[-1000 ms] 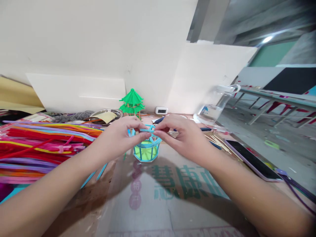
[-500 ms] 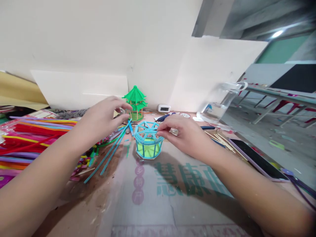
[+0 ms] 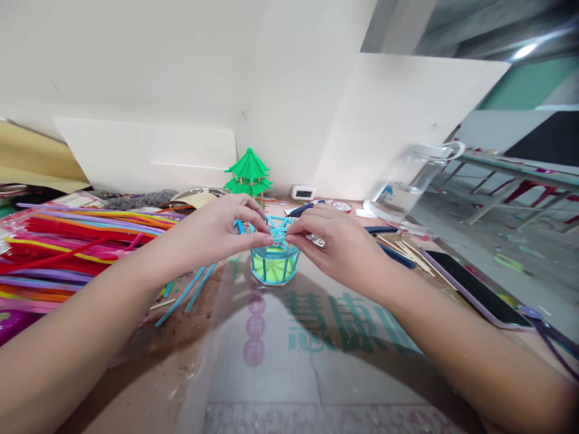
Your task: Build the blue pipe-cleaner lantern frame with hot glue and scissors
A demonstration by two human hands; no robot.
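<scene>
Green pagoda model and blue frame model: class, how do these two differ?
The green pagoda model stands untouched by the back wall; the blue frame model is pinched by the left hand and right hand. The pagoda's roofs are closed; the frame's top is open struts. Both stand upright.

The near part of the surface point(image 3: 289, 374) lies open between the forearms, so a hand can pass there. To the left, a heap of coloured pipe cleaners point(image 3: 67, 253) blocks the way, with loose blue sticks point(image 3: 185, 292) just beside it. To the right lie wooden sticks point(image 3: 409, 253) and a phone point(image 3: 474, 289). Behind stand a green pagoda model point(image 3: 248, 175) and a glass jug point(image 3: 407, 190).
</scene>
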